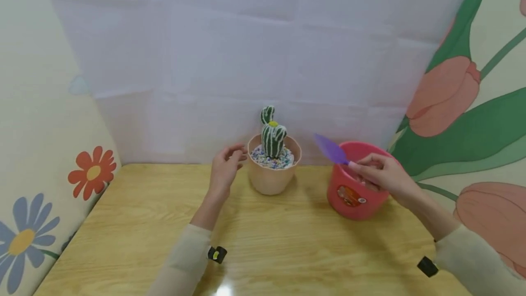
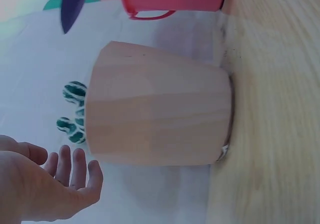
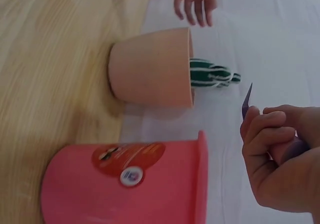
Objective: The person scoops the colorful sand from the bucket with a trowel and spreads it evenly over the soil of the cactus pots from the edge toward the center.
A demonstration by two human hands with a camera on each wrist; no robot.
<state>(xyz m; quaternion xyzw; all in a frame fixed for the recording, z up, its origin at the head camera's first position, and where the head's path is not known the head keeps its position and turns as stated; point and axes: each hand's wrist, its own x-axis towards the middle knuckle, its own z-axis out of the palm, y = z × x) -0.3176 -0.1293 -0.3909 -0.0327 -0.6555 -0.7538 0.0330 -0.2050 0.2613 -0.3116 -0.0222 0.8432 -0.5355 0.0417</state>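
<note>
A purple trowel (image 1: 331, 149) is gripped by its handle in my right hand (image 1: 380, 175), above the rim of a pink bucket (image 1: 357, 195). Its blade points left, toward a peach flowerpot (image 1: 272, 181). In that pot stands a green and white toy cactus (image 1: 273, 140), with small multicoloured pebbles (image 1: 263, 159) around its base. Just left of the pot's rim is my left hand (image 1: 227, 166), fingers loosely bent and holding nothing. The left wrist view shows this hand (image 2: 50, 184) close to the rim. In the right wrist view, fingers (image 3: 267, 126) curl around the trowel's handle.
Both containers stand on a wood-grain table (image 1: 263, 241) near its back edge. Behind it hangs a white cloth (image 1: 246, 49). Flower-patterned panels rise at the left and right. A red handle (image 2: 152, 16) hangs at the bucket's side in the left wrist view.
</note>
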